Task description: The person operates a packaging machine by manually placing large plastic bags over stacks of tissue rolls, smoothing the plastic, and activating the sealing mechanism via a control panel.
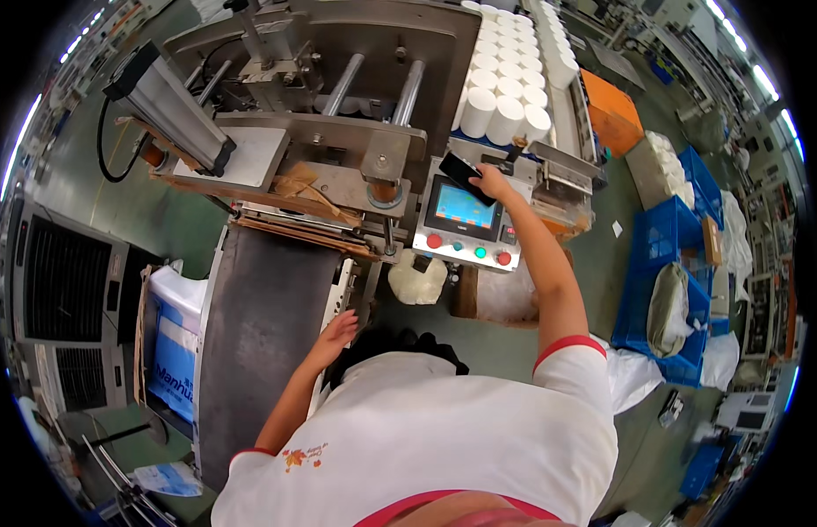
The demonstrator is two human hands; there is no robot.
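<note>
My right hand [494, 182] reaches up over the machine's control panel [466, 215] and grips a black phone [462, 171], held tilted just above the panel's lit screen. Coloured round buttons run along the panel's lower edge. My left hand [336, 335] hangs with fingers apart and nothing in it, beside the right edge of a dark conveyor belt [268, 325]. Behind the panel, rows of white paper rolls [505, 97] stand upright on the machine's feed track.
A steel packing machine [338, 105] fills the middle top. A grey air cooler [61, 290] stands at left, next to a blue-and-white bag [176, 347]. Blue crates [672, 263] and an orange box [612, 110] stand at right on the green floor.
</note>
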